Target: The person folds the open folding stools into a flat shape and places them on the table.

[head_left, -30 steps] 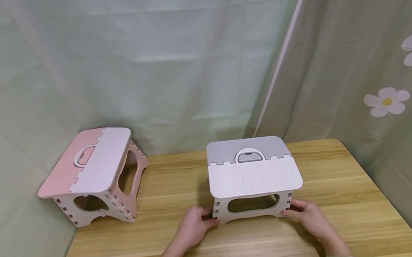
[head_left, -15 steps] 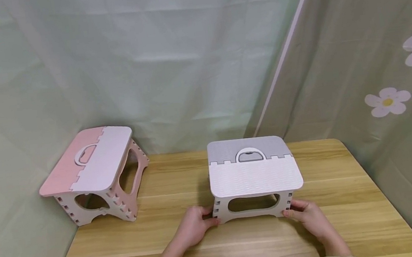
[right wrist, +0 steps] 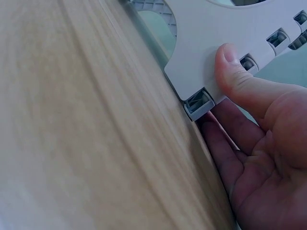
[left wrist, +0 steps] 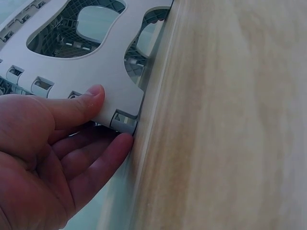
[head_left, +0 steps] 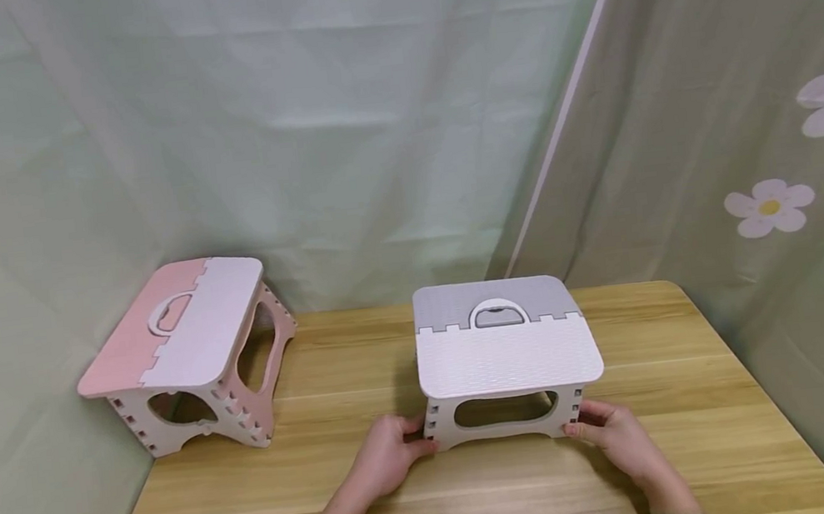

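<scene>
A grey-and-white folding step stool (head_left: pixel 509 360) stands unfolded on the wooden table, its white half toward me and its carry handle flat in the top. My left hand (head_left: pixel 391 453) grips the foot of its front left leg. In the left wrist view the thumb (left wrist: pixel 91 103) lies on the white leg panel, with the fingers behind the hinged corner. At the front right leg my right hand (head_left: pixel 615 434) pinches the foot the same way. The right wrist view shows that thumb (right wrist: pixel 235 76) on the panel; the fingertips behind it are partly hidden.
A pink-and-white folding step stool (head_left: pixel 179 340) stands unfolded at the table's back left, beside the curtain. Pale green curtain (head_left: pixel 340 147) hangs behind the wooden table (head_left: pixel 513 498), and a darker curtain with white flowers (head_left: pixel 769 207) hangs at the right.
</scene>
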### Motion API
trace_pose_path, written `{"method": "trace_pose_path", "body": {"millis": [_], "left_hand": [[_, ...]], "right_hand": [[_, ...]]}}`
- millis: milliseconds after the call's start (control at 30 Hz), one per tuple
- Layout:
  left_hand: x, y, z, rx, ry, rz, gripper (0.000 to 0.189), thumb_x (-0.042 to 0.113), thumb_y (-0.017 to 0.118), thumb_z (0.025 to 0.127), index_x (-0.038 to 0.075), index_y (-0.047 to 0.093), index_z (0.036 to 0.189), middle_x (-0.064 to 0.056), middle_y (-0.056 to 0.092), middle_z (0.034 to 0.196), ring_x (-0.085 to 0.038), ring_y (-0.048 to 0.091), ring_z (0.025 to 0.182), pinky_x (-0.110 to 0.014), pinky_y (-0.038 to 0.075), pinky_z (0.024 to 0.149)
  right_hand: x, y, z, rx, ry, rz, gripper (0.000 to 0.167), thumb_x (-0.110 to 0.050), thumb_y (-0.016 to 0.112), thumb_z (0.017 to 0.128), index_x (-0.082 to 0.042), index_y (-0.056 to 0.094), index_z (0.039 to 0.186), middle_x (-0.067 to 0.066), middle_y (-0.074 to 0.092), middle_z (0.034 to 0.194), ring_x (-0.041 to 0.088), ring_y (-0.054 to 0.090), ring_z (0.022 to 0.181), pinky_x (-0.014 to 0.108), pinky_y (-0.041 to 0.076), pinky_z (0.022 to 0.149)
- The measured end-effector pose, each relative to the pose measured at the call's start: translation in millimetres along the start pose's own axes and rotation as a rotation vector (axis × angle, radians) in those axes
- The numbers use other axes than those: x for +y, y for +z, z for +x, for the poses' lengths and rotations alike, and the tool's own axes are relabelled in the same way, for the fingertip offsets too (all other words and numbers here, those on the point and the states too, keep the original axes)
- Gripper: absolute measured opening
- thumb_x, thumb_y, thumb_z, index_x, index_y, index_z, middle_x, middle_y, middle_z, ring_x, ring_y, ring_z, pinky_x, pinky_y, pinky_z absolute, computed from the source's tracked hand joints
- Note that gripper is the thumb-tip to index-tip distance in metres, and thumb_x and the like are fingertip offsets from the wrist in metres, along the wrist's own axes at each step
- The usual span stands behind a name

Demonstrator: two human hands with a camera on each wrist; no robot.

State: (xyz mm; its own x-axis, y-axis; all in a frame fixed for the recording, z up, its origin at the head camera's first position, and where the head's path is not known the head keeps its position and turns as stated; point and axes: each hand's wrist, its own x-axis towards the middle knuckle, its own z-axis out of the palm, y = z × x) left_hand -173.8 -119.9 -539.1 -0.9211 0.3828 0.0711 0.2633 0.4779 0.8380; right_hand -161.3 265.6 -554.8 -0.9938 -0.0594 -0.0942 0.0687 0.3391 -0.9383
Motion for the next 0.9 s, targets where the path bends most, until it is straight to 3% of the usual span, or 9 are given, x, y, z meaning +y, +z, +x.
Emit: {"method": "trace_pose_path", "body": {"millis": [633, 900], "left_hand": [[-1.4, -0.2, -0.4, -0.017, -0.008, -0.035, 0.025, 0.011, 0.084, 0.092, 0.0, 0.082, 0.114, -0.007, 0.08, 0.112, -0.009, 0.07, 0.099, -0.028, 0.058, 0.083], [-1.8, -1.0, -1.9, -0.014, -0.001, -0.025, 0.028, 0.013, 0.085, 0.092, 0.0, 0.081, 0.117, -0.008, 0.08, 0.113, -0.008, 0.07, 0.097, -0.028, 0.058, 0.083]], "right_hand": [[-1.0, -0.6, -1.1, -0.004, 0.024, 0.02, 0.035, -0.009, 0.084, 0.092, 0.002, 0.077, 0.124, 0.007, 0.079, 0.117, 0.005, 0.067, 0.107, 0.019, 0.049, 0.094], [2.4, 1.2, -0.1, 0.005, -0.019, 0.007, 0.035, -0.008, 0.083, 0.092, 0.005, 0.075, 0.124, 0.009, 0.079, 0.115, 0.007, 0.068, 0.104, 0.021, 0.05, 0.093]]}}
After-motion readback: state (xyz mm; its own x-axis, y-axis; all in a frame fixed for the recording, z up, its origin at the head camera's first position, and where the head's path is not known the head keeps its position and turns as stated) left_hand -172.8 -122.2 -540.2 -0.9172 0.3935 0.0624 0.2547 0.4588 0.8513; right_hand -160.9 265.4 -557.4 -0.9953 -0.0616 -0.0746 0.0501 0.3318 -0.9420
